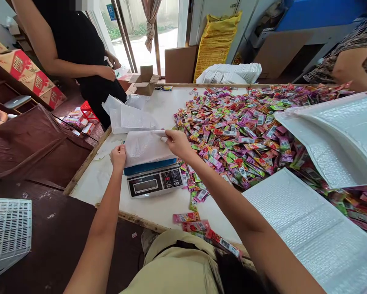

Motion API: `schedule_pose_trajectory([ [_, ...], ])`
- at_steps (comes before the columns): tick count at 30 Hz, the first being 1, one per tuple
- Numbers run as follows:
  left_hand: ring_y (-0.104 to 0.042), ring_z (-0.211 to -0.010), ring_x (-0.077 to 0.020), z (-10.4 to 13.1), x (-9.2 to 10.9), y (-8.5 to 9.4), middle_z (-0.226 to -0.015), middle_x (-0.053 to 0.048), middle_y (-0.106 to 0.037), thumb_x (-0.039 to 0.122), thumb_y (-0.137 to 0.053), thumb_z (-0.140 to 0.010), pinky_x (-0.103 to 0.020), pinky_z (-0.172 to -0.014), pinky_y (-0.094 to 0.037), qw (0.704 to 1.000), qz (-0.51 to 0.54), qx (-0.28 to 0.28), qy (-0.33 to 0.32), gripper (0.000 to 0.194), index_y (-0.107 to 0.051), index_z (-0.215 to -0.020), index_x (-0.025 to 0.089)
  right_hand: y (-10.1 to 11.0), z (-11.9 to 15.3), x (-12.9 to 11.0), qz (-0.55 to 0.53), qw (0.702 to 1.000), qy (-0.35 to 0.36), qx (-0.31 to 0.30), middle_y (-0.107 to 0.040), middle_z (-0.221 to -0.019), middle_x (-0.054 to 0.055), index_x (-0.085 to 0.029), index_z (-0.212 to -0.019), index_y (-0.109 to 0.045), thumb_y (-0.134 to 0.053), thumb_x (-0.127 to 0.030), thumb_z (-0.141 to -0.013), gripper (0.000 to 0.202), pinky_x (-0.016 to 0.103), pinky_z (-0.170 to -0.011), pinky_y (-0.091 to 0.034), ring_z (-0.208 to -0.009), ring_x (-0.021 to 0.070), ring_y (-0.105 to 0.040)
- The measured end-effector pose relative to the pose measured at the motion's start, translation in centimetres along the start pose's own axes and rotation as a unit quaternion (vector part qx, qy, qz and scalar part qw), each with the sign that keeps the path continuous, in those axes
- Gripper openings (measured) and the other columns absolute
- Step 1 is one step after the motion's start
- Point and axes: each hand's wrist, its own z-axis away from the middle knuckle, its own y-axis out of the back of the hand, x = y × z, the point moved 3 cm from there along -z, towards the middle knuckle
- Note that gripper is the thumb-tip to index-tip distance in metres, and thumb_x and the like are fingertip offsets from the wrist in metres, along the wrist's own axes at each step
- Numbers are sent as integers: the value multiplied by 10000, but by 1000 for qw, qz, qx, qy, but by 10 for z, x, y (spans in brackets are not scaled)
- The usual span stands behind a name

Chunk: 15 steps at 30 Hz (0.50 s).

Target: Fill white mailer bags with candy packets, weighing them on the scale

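A white padded bag (146, 148) lies over the blue pan (149, 166) of a digital scale (154, 181). My left hand (118, 156) has its fingers closed on the bag's left edge. The top right corner of the bag is pinched in my right hand (177, 143). Dark digits on the scale's display are too small to read. Right of the scale spreads a large heap of small colourful packets (232, 134). Several loose packets (192, 222) lie at the table's near edge.
More white bags (131, 116) lie behind the scale, and large padded bags (312, 228) cover the right side. An open carton (145, 81) stands at the far edge. One person (76, 45) stands at the left, another (351, 57) at the far right. A white basket (10, 228) is lower left.
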Motion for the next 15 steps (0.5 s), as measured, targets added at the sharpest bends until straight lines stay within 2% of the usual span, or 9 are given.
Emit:
schedule_pose_trajectory([
  [2,-555,-1095,-288,6,-3,5,-1073,-124,-687,366,-562,-905,-475,-1081,-357,999,-23,25,6,240,-694,-948,170,13,14,13,-44,999,-5,0,-692,-861,43,-196,-847,-644,-559,-248,-843,100,304,-777,-455,-833,192,-618],
  [5,-536,-1182,-306,24,-7,23,-1248,-136,-641,373,-592,-905,-523,-1117,-321,996,-46,79,-2,312,-681,-1149,200,43,48,45,-95,993,-56,47,-737,-1003,64,-207,-1075,-705,-573,-353,-867,286,339,-816,-508,-884,202,-667],
  [8,-552,-1166,-278,46,-14,46,-1242,-119,-641,358,-590,-915,-485,-1113,-349,992,-45,118,-29,337,-656,-1209,206,68,99,92,-77,982,-148,90,-744,-966,84,-194,-1066,-726,-620,-453,-829,367,377,-779,-534,-846,225,-680],
  [12,-574,-1138,-259,76,-27,68,-1206,-112,-657,337,-589,-914,-452,-1093,-378,989,-45,136,-39,321,-643,-1194,190,75,167,147,-76,959,-257,98,-731,-838,77,-183,-1018,-740,-645,-494,-776,405,390,-715,-539,-751,229,-671],
  [15,-582,-1147,-260,86,-32,74,-1205,-122,-663,343,-579,-918,-441,-1077,-399,988,-40,149,-29,319,-643,-1181,176,69,187,157,-89,952,-278,93,-716,-778,69,-180,-985,-744,-656,-487,-758,392,366,-657,-523,-697,217,-647],
])
